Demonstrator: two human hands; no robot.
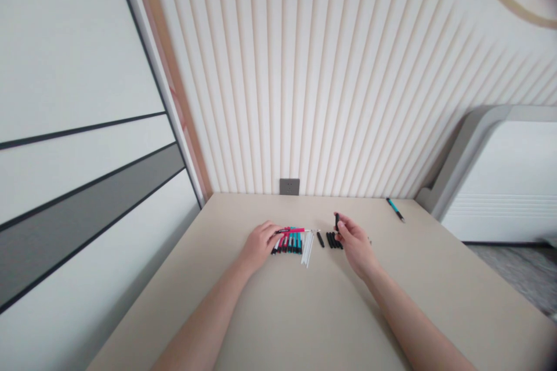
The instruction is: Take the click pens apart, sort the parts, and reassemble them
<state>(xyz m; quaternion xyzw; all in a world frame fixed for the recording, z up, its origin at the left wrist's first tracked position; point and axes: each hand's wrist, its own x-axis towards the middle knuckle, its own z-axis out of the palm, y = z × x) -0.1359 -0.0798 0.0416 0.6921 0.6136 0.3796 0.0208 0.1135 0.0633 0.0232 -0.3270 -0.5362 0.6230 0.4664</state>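
Note:
My left hand [261, 243] is closed on a red pen barrel [296, 230] held sideways, with a thin refill tip sticking out of its right end. Below it lies a row of red and teal pen barrels [290, 243] with black ends. White refills [307, 248] rest just to the right of that row. My right hand [354, 243] pinches a small black pen grip [336, 221] upright between thumb and fingers. Under and left of this hand lie several black pen grips [333, 240], and one more black grip [321, 239] lies slightly apart.
An assembled teal pen [395, 210] lies at the table's back right. The beige table [278, 313] meets a ribbed wall with a dark socket [289, 186]. A white cabinet [87, 185] stands at left, a padded headboard [500, 174] at right.

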